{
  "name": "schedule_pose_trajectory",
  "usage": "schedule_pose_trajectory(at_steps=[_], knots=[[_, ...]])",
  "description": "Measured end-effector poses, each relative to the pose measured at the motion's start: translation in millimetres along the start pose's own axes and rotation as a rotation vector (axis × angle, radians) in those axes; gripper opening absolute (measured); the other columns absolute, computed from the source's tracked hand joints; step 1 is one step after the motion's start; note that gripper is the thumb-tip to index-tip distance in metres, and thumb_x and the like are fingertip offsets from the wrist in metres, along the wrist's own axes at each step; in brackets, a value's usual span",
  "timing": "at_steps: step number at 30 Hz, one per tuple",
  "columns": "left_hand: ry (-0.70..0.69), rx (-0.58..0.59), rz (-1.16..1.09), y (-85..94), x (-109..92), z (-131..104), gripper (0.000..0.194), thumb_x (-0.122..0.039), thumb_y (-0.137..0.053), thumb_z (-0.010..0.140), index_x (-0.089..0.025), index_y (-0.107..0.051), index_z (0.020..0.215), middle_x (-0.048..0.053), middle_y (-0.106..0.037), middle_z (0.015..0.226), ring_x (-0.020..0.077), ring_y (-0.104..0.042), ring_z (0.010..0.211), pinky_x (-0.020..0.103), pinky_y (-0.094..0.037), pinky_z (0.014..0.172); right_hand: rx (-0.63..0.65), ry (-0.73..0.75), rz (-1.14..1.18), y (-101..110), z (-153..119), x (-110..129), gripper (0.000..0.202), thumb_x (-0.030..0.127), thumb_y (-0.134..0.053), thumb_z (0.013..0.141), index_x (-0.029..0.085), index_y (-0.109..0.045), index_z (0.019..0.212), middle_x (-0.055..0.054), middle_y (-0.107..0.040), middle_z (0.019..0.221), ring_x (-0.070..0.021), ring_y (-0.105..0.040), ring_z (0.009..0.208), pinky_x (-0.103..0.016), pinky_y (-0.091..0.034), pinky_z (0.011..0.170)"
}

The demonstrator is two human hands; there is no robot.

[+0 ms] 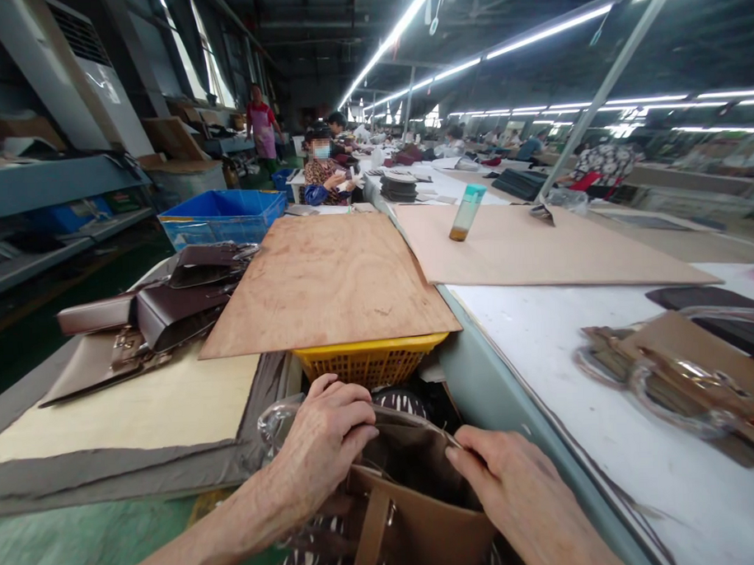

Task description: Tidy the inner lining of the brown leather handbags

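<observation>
A brown handbag point(431, 519) rests on my lap with its mouth open toward me, showing a dark lining. My left hand point(333, 428) grips the bag's far rim on the left, fingers curled over the edge. On the right side of the same rim, my right hand point(504, 468) pinches the edge between thumb and fingers. A strap with metal fittings hangs down the bag's near face. Clear plastic wrap point(274, 422) shows beside my left wrist, partly hidden.
Ahead, a plywood board point(345, 275) lies over a yellow basket point(373, 361). Dark brown bag pieces point(173, 302) are piled at left. Tan bag parts with wrapped handles point(683, 371) lie on the white table at right. A bottle point(467, 213) stands on cardboard. Co-workers are farther back.
</observation>
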State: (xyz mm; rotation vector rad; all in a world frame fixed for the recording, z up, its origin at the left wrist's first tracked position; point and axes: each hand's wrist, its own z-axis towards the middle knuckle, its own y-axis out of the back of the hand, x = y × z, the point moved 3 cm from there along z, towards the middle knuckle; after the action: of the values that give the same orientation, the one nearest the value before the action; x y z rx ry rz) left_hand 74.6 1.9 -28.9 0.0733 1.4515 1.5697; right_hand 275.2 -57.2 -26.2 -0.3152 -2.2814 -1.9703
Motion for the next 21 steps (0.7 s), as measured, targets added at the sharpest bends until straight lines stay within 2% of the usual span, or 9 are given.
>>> schedule_pose_trajectory(at_steps=[7, 9, 12, 15, 21], knots=[[0.096, 0.093, 0.104, 3.0, -5, 5, 0.013, -0.017, -0.058, 0.08, -0.018, -0.06, 0.067, -0.003, -0.063, 0.076, 0.0141, -0.055, 0.078, 0.046, -0.019, 0.101, 0.07, 0.024, 0.13, 11, 1, 1, 0.022, 0.023, -0.046, 0.083, 0.021, -0.054, 0.063, 0.0, -0.061, 0.064, -0.0183, -0.054, 0.065, -0.026, -0.032, 0.057], [0.094, 0.101, 0.11, 2.0, -6, 7, 0.014, -0.018, -0.058, 0.08, -0.018, -0.06, 0.066, -0.002, -0.062, 0.074, 0.0137, -0.055, 0.076, 0.044, -0.021, 0.1, 0.094, 0.009, 0.141, 14, 2, 1, 0.02, 0.021, -0.048, 0.082, 0.021, -0.053, 0.062, 0.001, -0.059, 0.062, -0.0168, -0.052, 0.061, -0.025, -0.03, 0.054], [0.057, 0.106, 0.089, -1.1, -8, 9, 0.014, -0.017, -0.059, 0.08, -0.017, -0.06, 0.066, -0.001, -0.063, 0.074, 0.0133, -0.055, 0.074, 0.038, -0.031, 0.092, 0.114, -0.032, 0.151, 14, 6, 2, 0.011, 0.02, -0.055, 0.076, 0.022, -0.055, 0.065, 0.003, -0.057, 0.061, -0.0158, -0.05, 0.059, -0.025, -0.027, 0.052], [0.05, 0.11, 0.095, -2.0, -10, 10, 0.014, -0.017, -0.058, 0.08, -0.016, -0.061, 0.066, 0.0, -0.063, 0.075, 0.0143, -0.054, 0.074, 0.033, -0.035, 0.081, 0.077, -0.017, 0.204, 13, 11, 7, 0.004, 0.021, -0.06, 0.074, 0.024, -0.059, 0.071, 0.005, -0.058, 0.062, -0.0152, -0.051, 0.06, -0.024, -0.028, 0.054], [0.098, 0.149, 0.102, -0.9, -11, 10, 0.014, -0.017, -0.055, 0.08, -0.017, -0.061, 0.067, 0.001, -0.063, 0.077, 0.0158, -0.054, 0.075, 0.031, -0.036, 0.073, 0.061, 0.019, 0.216, 11, 15, 16, 0.017, 0.021, -0.055, 0.079, 0.022, -0.059, 0.062, 0.004, -0.057, 0.058, -0.0141, -0.05, 0.057, -0.024, -0.028, 0.053]])
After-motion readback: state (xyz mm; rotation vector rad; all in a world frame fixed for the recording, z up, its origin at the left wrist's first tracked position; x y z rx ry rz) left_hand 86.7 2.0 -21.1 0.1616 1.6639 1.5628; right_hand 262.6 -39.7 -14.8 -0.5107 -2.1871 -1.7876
